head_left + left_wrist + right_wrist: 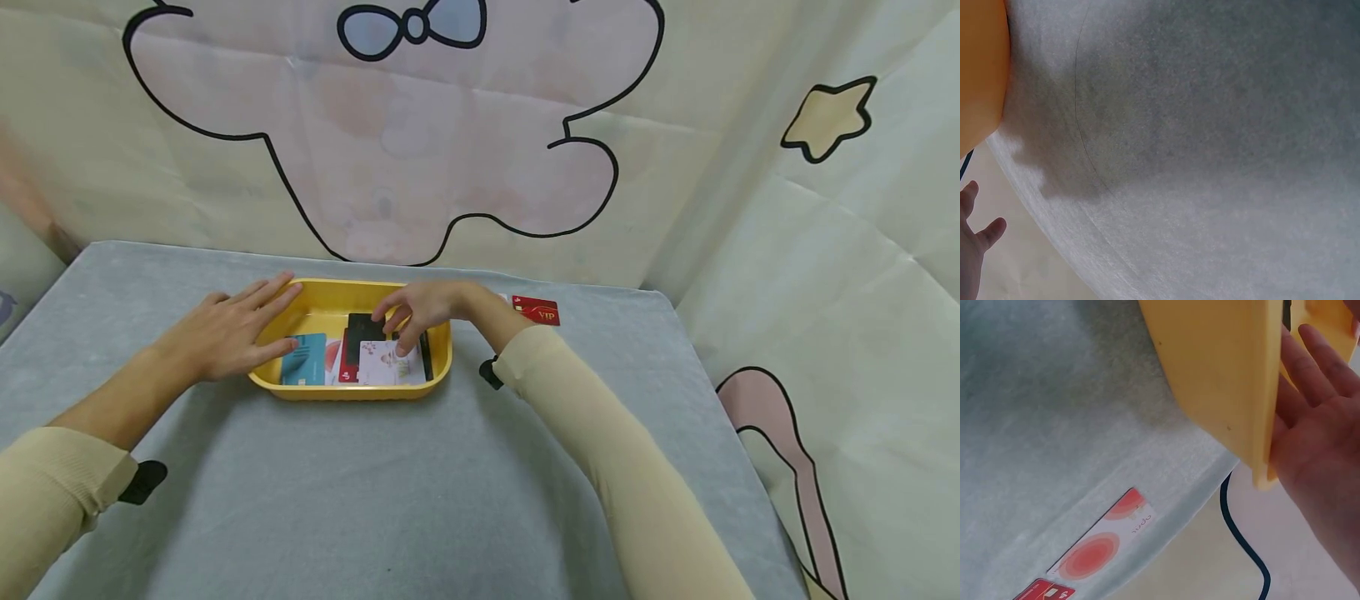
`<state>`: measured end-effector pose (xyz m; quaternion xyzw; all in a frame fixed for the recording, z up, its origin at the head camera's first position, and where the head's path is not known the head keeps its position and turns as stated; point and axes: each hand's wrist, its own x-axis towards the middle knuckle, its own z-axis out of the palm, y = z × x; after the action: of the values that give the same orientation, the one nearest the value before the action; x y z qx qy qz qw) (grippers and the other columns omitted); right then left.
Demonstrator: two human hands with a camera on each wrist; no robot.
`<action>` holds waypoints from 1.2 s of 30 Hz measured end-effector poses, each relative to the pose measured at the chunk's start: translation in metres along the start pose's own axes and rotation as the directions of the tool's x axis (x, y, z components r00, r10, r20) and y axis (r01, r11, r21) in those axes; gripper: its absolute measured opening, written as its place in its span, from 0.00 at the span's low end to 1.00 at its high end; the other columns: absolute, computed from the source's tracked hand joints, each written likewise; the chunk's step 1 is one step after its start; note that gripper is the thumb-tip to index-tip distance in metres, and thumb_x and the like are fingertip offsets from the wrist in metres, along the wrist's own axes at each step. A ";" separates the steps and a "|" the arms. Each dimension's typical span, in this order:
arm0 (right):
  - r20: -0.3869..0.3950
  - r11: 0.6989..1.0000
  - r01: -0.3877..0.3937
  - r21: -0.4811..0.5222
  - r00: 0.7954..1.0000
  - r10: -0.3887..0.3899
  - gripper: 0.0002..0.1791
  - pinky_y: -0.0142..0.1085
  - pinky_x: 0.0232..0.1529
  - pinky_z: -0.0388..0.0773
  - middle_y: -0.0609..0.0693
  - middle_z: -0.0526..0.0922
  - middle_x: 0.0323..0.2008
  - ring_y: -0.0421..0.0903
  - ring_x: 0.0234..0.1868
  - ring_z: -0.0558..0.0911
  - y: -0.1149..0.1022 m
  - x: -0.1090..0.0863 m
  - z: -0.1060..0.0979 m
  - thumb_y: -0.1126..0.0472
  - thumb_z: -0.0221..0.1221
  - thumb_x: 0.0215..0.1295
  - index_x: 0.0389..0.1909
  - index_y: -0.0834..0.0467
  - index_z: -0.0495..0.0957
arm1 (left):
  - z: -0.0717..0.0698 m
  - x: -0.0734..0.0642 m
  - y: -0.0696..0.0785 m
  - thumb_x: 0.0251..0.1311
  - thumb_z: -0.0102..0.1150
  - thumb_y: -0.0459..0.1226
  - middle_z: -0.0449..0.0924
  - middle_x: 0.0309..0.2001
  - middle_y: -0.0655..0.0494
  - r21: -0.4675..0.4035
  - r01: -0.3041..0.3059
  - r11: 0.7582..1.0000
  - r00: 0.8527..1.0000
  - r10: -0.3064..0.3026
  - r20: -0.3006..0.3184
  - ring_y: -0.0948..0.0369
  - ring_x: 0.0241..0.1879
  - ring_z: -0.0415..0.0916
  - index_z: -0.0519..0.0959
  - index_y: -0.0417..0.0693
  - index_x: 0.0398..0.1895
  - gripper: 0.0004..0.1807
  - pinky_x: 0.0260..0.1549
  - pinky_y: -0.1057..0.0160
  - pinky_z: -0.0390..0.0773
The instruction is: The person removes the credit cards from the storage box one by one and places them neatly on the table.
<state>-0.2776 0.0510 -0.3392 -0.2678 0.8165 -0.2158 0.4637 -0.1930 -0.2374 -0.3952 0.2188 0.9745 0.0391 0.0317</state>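
A yellow plastic tray holds several cards: a blue one, a red one, a black one and a pale floral one. My left hand rests at the tray's left end, fingers spread, thumb reaching over the blue card. Over the right end, my right hand reaches down among the cards with loosely bent fingers. Its fingertips are at the black and floral cards; no card is seen lifted. In the right wrist view the right palm is beside the tray wall.
Right of the tray, a red VIP card lies on the grey cloth-covered table. Beside it is a white card with red circles, mostly hidden by my right arm in the head view. A printed curtain hangs behind the table.
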 end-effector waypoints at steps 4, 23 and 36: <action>0.027 0.998 -0.044 -0.045 0.999 0.046 0.37 0.39 0.65 0.68 0.48 0.75 0.64 0.43 0.62 0.71 -0.006 0.003 0.002 0.58 0.69 0.59 0.70 0.48 0.67 | -0.001 0.000 0.000 0.66 0.49 0.61 0.43 0.79 0.43 0.003 0.000 1.000 1.000 0.000 0.003 0.38 0.74 0.51 0.49 0.46 0.80 0.47 0.59 0.28 0.61; 0.030 0.994 -0.075 -0.079 0.997 0.078 0.36 0.41 0.61 0.74 0.50 0.76 0.56 0.46 0.55 0.73 -0.017 0.012 0.006 0.58 0.70 0.60 0.68 0.53 0.68 | -0.001 -0.001 -0.001 0.66 0.47 0.61 0.43 0.79 0.42 0.001 -0.003 1.000 1.000 0.003 0.010 0.38 0.73 0.51 0.47 0.46 0.80 0.47 0.59 0.27 0.61; -0.023 0.990 0.024 -0.139 0.999 -0.028 0.26 0.33 0.49 0.74 0.53 0.76 0.44 0.45 0.46 0.74 -0.021 0.010 0.006 0.63 0.66 0.64 0.63 0.56 0.74 | -0.001 -0.001 -0.001 0.67 0.47 0.61 0.42 0.79 0.43 -0.006 -0.004 1.000 1.000 0.004 0.016 0.39 0.73 0.52 0.48 0.46 0.80 0.47 0.59 0.27 0.60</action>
<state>-0.2714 0.0283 -0.3362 -0.3073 0.8317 -0.1679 0.4309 -0.1927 -0.2388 -0.3940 0.2208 0.9737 0.0405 0.0400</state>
